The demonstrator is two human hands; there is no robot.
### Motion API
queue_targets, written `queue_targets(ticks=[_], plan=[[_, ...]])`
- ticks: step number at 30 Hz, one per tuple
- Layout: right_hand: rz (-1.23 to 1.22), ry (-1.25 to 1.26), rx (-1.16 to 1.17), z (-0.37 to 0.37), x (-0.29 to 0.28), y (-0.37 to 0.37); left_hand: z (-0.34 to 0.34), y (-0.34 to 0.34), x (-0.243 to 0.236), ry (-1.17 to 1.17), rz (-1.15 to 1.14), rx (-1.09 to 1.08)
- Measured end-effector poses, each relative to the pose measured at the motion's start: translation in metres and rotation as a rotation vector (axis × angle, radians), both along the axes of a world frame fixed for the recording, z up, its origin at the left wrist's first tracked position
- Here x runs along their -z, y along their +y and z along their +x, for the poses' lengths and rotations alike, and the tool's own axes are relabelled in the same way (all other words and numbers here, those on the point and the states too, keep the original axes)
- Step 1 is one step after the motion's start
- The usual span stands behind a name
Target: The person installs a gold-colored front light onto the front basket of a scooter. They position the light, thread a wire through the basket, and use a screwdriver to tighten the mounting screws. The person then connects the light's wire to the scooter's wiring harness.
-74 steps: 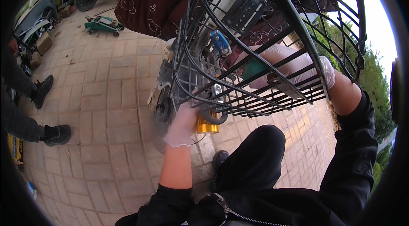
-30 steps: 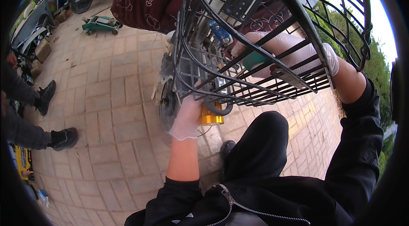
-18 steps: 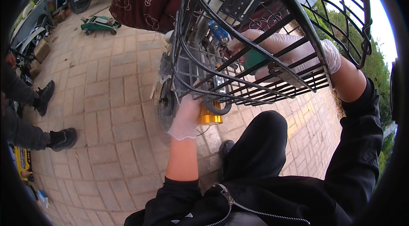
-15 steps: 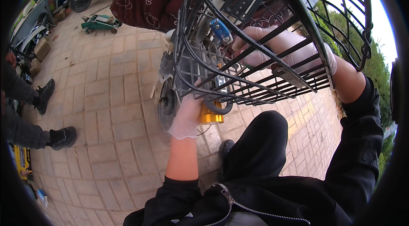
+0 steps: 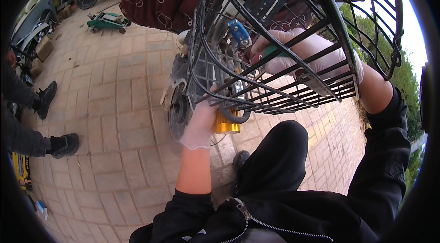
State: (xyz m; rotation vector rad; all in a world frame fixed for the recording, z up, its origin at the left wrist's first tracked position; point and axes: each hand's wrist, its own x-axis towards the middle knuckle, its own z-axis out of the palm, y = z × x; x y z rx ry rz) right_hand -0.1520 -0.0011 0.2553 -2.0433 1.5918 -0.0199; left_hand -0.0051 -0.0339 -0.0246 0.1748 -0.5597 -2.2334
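Observation:
A black wire basket (image 5: 331,11) hangs on the front of a two-wheeled vehicle, its bars crossing much of my view. Behind these bars my right hand (image 5: 316,49), in a thin whitish glove, is closed round a green-and-red tool handle (image 5: 270,53). The handle's tip lies close to a blue metal piece (image 5: 238,31); whether they touch, I cannot tell. My left hand (image 5: 201,121), gloved too, reaches up below the basket beside a gold cylindrical lamp (image 5: 228,127). Its fingers are hidden behind the basket's lower part and the lamp.
A dark red patterned cover (image 5: 160,0) drapes over the vehicle behind the basket. The front wheel (image 5: 178,110) stands on brick paving (image 5: 114,128). A green floor jack (image 5: 108,21) sits farther off. At the left, another person's legs and black shoes (image 5: 64,145) stand near scattered parts.
My right hand has turned and shifted slightly, so more of the green handle shows. My left hand stays beside the gold lamp. The view has tilted a little.

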Motion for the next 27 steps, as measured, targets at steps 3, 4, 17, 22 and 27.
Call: queue_targets(ticks=[3,4,17,22,27], plan=[[-0.200,0.049,-0.283,-0.003,0.001,-0.001,-0.001,0.000,0.003,0.001,-0.003,0.008],[-0.189,0.013,-0.348,-0.002,0.002,-0.002,-0.001,0.000,0.004,0.042,-0.011,0.007],[-0.045,0.124,-0.066,0.016,-0.007,0.009,0.008,0.004,-0.015,-0.022,0.016,0.030],[-0.031,0.015,0.034,0.009,-0.001,-0.001,0.011,0.006,-0.024,-0.044,0.033,0.034],[-0.002,0.028,0.050,0.005,0.003,0.002,0.014,0.004,-0.022,-0.066,-0.027,0.071]])
